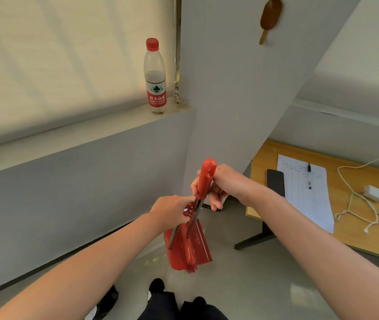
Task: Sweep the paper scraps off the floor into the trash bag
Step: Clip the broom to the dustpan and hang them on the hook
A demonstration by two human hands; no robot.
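Observation:
A red dustpan (pixel 187 247) hangs above the floor in front of me with a red broom clipped along it. My right hand (pixel 223 184) grips the red broom handle (pixel 206 176) near its top. My left hand (pixel 172 210) holds the metal shaft of the dustpan by the red clip (pixel 188 210). The broom's bristles (pixel 191 269) poke out below the pan. Faint yellowish paper scraps (pixel 152 260) lie on the floor near the wall. A dark trash bag (pixel 108 301) shows at the bottom, partly hidden by my left arm.
A water bottle (pixel 155 76) stands on the window sill. A wooden desk (pixel 355 204) at the right carries a phone (pixel 275 182), a printed sheet (pixel 306 192) and a white charger with cable (pixel 374 192). My shoes (pixel 157 286) are right below the dustpan. A white pillar (pixel 241 100) rises ahead.

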